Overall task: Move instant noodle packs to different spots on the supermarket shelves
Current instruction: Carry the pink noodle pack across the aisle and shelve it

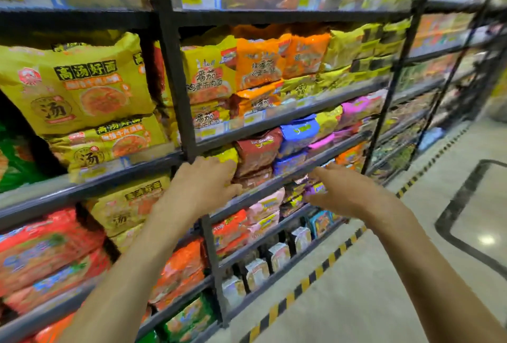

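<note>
1. Head view: a person faces a dark metal shelf unit (175, 68) stocked with instant noodle packs, with both bare arms extended toward it.
2. The left hand (204, 183) lies palm-down on a yellow pack (226, 157) at the left end of a shelf, just right of the upright post. The fingers curl over the front of the pack and touch it; a full grasp cannot be confirmed.
3. A dark red pack (258, 147) stands just beside the yellow pack, to its right. A blue pack (299, 134) follows, then pink packs (359, 108) toward the right end of the same shelf.
4. The right hand (343, 191) is at the front edge of the next shelf down. The fingers are released and spread, holding nothing. The fingertips are near a small purple pack (317, 188); contact cannot be determined.
5. Large yellow packs (76, 84) are stacked in the left bay, one shelf above hand level.
6. Orange packs (260, 65) fill the middle of the shelf above the left hand.
7. A black and yellow striped strip (310, 278) runs along the floor (384, 274) at the base of the shelf unit.
</note>
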Action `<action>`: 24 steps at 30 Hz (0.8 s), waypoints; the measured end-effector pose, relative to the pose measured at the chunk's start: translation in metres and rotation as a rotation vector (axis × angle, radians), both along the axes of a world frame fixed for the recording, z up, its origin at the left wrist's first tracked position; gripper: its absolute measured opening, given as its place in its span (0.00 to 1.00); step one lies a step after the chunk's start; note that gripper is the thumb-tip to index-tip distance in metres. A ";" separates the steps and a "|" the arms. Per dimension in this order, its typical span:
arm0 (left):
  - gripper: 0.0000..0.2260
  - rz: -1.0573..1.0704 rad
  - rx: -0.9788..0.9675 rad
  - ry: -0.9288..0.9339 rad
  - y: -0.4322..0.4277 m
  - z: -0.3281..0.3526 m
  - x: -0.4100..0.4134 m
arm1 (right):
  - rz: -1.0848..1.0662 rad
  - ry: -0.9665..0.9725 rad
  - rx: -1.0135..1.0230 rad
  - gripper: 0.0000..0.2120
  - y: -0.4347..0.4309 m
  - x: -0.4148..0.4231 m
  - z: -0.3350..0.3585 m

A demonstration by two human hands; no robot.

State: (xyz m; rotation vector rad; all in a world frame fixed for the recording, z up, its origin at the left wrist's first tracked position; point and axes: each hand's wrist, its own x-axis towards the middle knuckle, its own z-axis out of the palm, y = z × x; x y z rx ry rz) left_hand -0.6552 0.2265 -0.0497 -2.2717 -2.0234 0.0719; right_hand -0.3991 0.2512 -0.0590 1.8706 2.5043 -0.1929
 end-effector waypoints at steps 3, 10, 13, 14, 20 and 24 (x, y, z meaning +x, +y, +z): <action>0.21 -0.096 0.098 -0.029 0.012 -0.014 0.055 | -0.050 0.009 0.010 0.28 -0.008 0.061 -0.012; 0.22 -0.247 0.220 -0.145 0.033 -0.020 0.209 | -0.121 0.015 0.147 0.26 -0.028 0.206 -0.018; 0.19 -0.263 0.302 -0.228 0.033 -0.016 0.266 | -0.146 0.013 0.242 0.22 -0.032 0.258 -0.010; 0.18 -0.277 0.322 -0.249 0.034 -0.016 0.284 | -0.157 0.010 0.261 0.22 -0.033 0.273 -0.008; 0.20 -0.344 0.253 -0.253 0.054 -0.023 0.368 | -0.186 0.053 0.254 0.24 -0.023 0.352 -0.007; 0.21 -0.368 0.177 -0.195 0.078 -0.031 0.410 | -0.209 0.040 0.204 0.25 -0.003 0.394 -0.021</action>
